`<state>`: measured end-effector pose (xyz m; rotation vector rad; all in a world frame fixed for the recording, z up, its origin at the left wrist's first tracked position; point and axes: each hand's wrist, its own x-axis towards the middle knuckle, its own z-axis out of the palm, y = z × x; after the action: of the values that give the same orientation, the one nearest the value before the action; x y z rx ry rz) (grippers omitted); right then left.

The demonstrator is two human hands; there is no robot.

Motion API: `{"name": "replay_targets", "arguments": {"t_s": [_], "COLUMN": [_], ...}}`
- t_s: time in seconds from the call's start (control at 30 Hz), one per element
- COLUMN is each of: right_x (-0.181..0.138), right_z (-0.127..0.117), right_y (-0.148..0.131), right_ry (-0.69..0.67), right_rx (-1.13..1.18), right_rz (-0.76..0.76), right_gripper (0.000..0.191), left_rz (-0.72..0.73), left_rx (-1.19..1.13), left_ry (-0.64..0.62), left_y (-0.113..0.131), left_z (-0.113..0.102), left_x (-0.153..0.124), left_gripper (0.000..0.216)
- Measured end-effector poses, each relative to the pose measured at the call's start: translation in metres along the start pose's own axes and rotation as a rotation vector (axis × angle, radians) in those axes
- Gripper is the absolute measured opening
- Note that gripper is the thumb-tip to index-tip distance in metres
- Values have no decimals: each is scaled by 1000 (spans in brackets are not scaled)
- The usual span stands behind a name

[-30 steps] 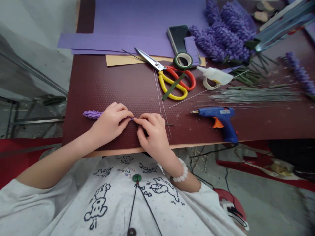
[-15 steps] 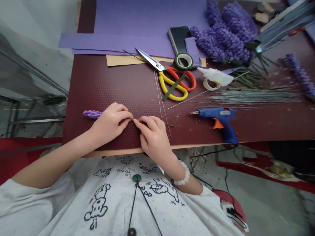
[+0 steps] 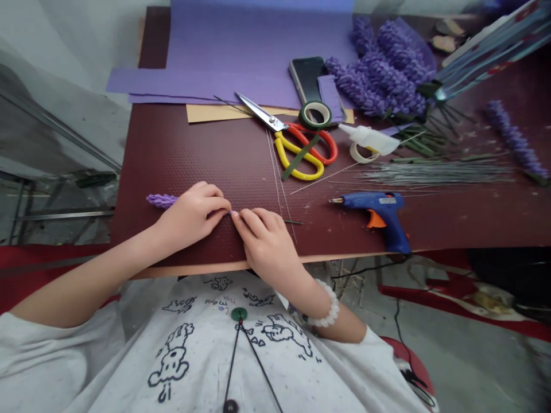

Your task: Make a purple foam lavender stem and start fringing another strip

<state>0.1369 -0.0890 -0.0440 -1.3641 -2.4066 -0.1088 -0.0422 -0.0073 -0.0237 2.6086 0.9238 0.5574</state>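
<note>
Near the front edge of the brown table, a purple artificial lavender flower [image 3: 160, 201] lies with its tip pointing left. My left hand [image 3: 197, 212] is closed around the flower's lower part, covering most of it. Thumb and fingers of my right hand [image 3: 267, 236] pinch a small purple bit beside my left fingertips; the two hands nearly touch there. A thin green stem end [image 3: 293, 222] sticks out to the right from behind my right hand. How the flower joins this stem is hidden by my fingers.
Scissors [image 3: 297, 150] with red and yellow handles lie ahead, by green tape [image 3: 315, 115] and a phone [image 3: 305, 77]. A blue glue gun [image 3: 379, 209] rests at right, below wires [image 3: 439, 172] and a glue bottle [image 3: 370, 136]. Purple paper [image 3: 258, 34] and finished lavender [image 3: 383, 71] lie behind.
The view has shifted slightly, so the table items sit a little lower and further left. Both hands keep nearly the same place and grip; my right wrist has turned a little.
</note>
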Motion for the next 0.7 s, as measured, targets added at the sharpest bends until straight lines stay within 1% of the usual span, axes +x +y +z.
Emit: {"name": "replay_targets", "arguments": {"t_s": [0.23, 0.4, 0.5, 0.6, 0.7], "right_x": [-1, 1, 0, 0, 1], "right_z": [1, -1, 0, 0, 0], "right_y": [-1, 0, 2, 5, 9], "right_ry": [-36, -76, -71, -28, -8], "right_rx": [-29, -43, -28, 33, 181], "right_rz": [-9, -32, -32, -15, 53], "right_gripper": [37, 37, 38, 38, 39], "left_rz": [15, 128, 200, 271, 302], "left_rx": [21, 101, 176, 195, 163], "left_ry": [-15, -4, 13, 49, 81], "left_y": [-4, -9, -11, -12, -13], "left_z": [-1, -4, -5, -5, -5], "left_x": [1, 2, 4, 3, 2], "left_gripper": [21, 24, 25, 23, 21]}}
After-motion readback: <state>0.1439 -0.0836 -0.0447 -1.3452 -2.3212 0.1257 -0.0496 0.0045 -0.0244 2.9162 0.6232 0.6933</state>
